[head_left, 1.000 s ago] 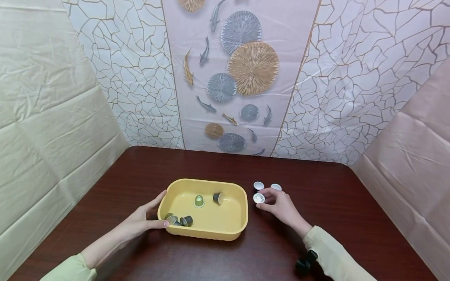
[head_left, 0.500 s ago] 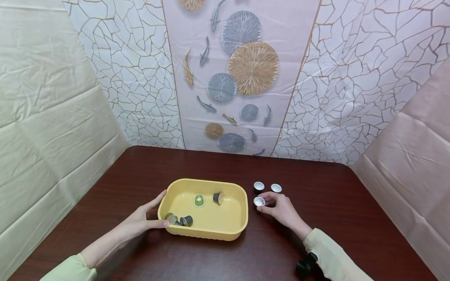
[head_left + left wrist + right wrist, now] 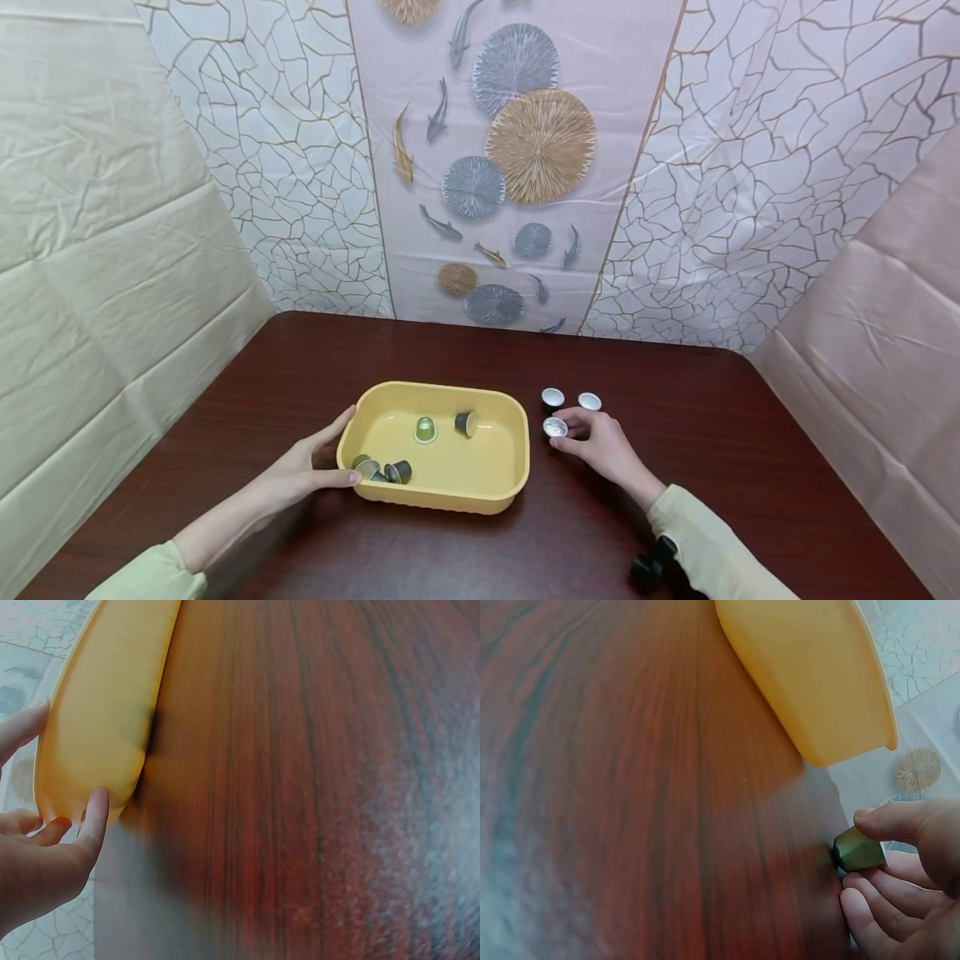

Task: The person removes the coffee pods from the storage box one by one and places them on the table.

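A yellow plastic tub [image 3: 517, 479] stands on the dark wooden table [image 3: 750, 433], with several small coffee capsules [image 3: 424, 429] inside. My left hand [image 3: 303, 471] holds the tub's left end, thumb on the wall, fingers straight along the rim; the left wrist view shows those fingers [image 3: 90, 821] against the tub [image 3: 105, 712]. My right hand [image 3: 596, 442] pinches a foil-topped capsule [image 3: 555, 427] standing on the table just right of the tub. In the right wrist view the capsule [image 3: 859, 850] is olive green, held between thumb and fingers, beside the tub [image 3: 817, 675].
Two more foil-topped capsules [image 3: 552, 397] [image 3: 589, 401] stand on the table just behind my right hand. Patterned sheets wall in the table at the back and both sides. A black wrist strap [image 3: 651, 562] shows at my right sleeve.
My right hand and the capsule it pinches barely shifted on the table. The left hand and the tub stayed still.
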A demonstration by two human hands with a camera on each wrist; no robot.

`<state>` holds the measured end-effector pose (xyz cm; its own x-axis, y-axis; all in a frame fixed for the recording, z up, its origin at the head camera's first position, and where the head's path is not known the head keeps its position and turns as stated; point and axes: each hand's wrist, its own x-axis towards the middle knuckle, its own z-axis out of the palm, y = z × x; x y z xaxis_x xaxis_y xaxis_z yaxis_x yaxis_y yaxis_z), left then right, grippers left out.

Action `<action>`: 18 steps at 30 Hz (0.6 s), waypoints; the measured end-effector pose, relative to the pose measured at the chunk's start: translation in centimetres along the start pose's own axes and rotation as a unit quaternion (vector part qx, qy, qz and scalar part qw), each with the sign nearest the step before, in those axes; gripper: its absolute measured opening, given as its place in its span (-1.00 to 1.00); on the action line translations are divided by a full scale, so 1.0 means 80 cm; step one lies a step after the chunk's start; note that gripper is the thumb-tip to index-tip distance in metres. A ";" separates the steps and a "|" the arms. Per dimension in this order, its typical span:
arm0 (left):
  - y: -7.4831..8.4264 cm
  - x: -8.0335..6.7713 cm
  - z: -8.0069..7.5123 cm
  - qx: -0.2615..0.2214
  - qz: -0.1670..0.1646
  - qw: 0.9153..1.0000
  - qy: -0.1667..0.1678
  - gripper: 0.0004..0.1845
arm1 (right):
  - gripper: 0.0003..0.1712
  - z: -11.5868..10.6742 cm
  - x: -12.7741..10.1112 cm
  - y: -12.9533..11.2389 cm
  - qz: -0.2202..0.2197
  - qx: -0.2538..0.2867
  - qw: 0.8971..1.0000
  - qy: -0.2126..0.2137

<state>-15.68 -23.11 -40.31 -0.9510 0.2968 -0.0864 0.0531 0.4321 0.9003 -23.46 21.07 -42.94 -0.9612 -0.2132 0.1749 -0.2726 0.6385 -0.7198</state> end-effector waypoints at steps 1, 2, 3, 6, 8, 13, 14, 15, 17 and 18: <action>0.000 0.000 0.000 -0.001 0.001 1.000 0.000 0.03 | -0.68 0.000 0.000 0.000 0.000 -0.001 1.000 0.001; 0.000 0.000 0.000 -0.002 0.003 1.000 0.000 0.03 | -0.68 0.000 0.001 -0.001 0.001 -0.001 1.000 0.002; 0.000 0.000 0.000 -0.002 0.004 1.000 0.001 0.03 | -0.68 0.000 0.001 -0.001 0.001 -0.002 1.000 0.004; -0.001 -0.001 0.000 0.000 0.008 1.000 0.002 0.03 | -0.67 0.000 0.002 -0.002 0.002 -0.007 1.000 0.006; -0.001 -0.001 0.000 0.000 0.009 1.000 0.001 0.03 | -0.67 -0.001 0.003 -0.003 0.002 -0.008 1.000 0.007; -0.001 -0.001 -0.001 0.001 0.009 1.000 -0.001 0.02 | -0.66 -0.001 0.004 -0.002 0.005 -0.012 1.000 0.007; -0.002 -0.001 -0.001 0.002 0.009 1.000 -0.001 0.02 | -0.65 -0.001 0.004 -0.002 0.007 -0.011 1.000 0.007; -0.002 -0.001 -0.001 0.002 0.010 1.000 -0.002 0.02 | -0.65 -0.001 0.004 -0.001 0.010 -0.011 1.000 0.006; -0.001 -0.001 -0.001 0.003 0.011 1.000 0.000 0.03 | -0.64 -0.001 0.005 -0.001 0.015 -0.009 1.000 0.005; -0.001 -0.001 -0.001 0.004 0.011 1.000 0.002 0.03 | -0.64 -0.001 0.005 -0.001 0.017 -0.008 1.000 0.005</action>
<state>-15.66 -23.21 -40.39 -0.9506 0.3033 -0.0658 0.0761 0.4334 0.8980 -23.80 21.01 -42.78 -0.9702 -0.1835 0.1580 -0.2406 0.6570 -0.7145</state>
